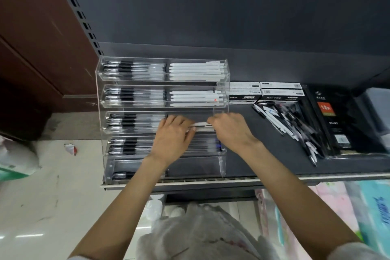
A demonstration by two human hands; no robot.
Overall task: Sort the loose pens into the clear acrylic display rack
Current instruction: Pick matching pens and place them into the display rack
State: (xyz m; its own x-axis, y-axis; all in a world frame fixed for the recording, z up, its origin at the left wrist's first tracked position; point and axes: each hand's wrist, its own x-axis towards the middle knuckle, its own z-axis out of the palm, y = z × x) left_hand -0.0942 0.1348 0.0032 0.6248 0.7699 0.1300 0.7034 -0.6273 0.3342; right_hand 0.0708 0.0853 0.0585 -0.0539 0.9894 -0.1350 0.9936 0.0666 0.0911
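The clear acrylic rack (99,82) stands on the left of a dark shelf, with several tiers holding black-grip pens on the left and white pens on the right. Both hands are at the third tier's right compartment. My left hand (172,139) and my right hand (231,131) each hold an end of a white pen (201,125) lying across that compartment. A heap of loose black and white pens (289,124) lies on the shelf to the right of the rack.
Boxed pens (280,91) sit behind the loose heap. A black diary pack (331,120) lies at the right. The shelf's front edge (211,181) runs below the rack. Tissue packs (369,217) are stacked lower right, and the floor shows at left.
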